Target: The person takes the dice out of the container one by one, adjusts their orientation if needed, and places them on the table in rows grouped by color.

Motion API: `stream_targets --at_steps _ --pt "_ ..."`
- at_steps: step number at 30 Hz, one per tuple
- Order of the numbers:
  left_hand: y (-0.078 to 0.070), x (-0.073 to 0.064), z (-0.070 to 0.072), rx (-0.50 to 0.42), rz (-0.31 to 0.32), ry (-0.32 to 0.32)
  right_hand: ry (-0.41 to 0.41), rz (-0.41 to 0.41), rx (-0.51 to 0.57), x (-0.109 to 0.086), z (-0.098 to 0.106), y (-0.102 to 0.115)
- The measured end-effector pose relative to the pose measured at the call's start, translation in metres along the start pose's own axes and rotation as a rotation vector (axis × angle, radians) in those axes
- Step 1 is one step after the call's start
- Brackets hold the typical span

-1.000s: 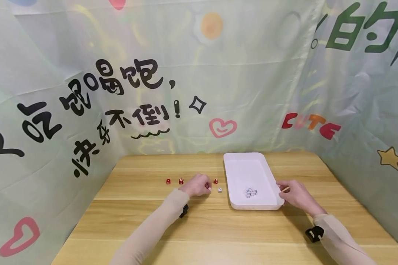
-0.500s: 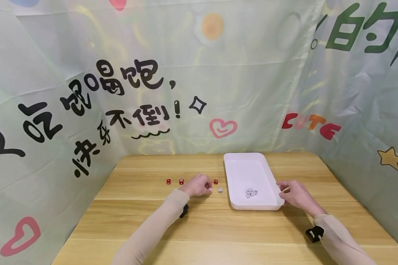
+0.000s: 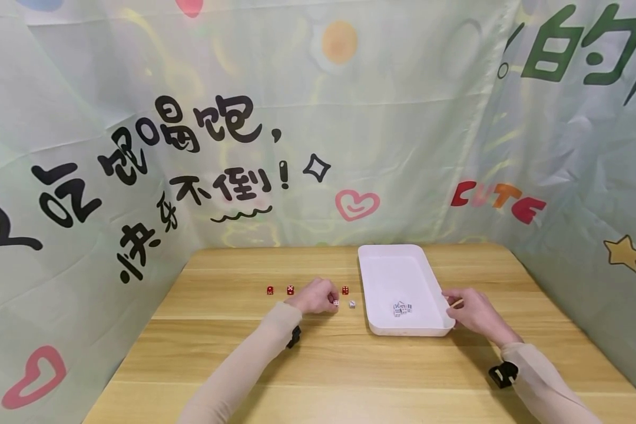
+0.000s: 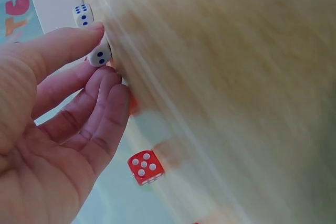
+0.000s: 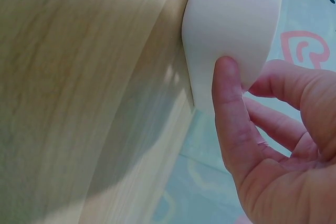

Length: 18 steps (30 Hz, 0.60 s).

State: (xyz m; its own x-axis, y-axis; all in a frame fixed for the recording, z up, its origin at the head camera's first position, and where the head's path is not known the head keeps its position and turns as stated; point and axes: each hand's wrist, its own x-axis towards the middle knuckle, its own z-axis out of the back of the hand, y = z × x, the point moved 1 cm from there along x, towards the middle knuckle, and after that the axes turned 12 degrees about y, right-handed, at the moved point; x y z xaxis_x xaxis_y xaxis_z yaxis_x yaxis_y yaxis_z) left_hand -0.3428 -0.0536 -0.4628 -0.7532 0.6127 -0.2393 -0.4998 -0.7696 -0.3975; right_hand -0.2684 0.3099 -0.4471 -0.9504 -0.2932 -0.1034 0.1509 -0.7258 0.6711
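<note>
My left hand [image 3: 314,296] pinches a white die [image 4: 100,55] with blue pips between thumb and fingers, low at the tabletop. Whether this die touches the wood I cannot tell. Another white die [image 3: 352,304] stands just to its right. Behind them is a row of red dice, with one red die [image 3: 345,290] to the right of the hand and two, a red die [image 3: 290,290] and a farther red die [image 3: 270,290], to its left. My right hand [image 3: 474,312] holds the right rim of a white tray [image 3: 391,265], one finger pressed against its outer wall.
Several white dice [image 3: 402,309] lie clustered at the near end inside the tray. The wooden table [image 3: 318,365] is enclosed by printed cloth walls [image 3: 307,118] at the back and sides. A black band [image 3: 503,374] sits on the right wrist.
</note>
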Motion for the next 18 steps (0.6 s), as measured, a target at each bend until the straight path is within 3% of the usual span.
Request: stream_targets --at_steps 10,18 --pt "-0.002 -0.003 0.01 -0.066 -0.011 -0.01 0.006 -0.001 0.006 -0.001 0.001 0.0" --pt "-0.013 0.001 0.023 -0.067 -0.066 -0.006 0.002 0.003 0.0 0.0 0.0 -0.001"
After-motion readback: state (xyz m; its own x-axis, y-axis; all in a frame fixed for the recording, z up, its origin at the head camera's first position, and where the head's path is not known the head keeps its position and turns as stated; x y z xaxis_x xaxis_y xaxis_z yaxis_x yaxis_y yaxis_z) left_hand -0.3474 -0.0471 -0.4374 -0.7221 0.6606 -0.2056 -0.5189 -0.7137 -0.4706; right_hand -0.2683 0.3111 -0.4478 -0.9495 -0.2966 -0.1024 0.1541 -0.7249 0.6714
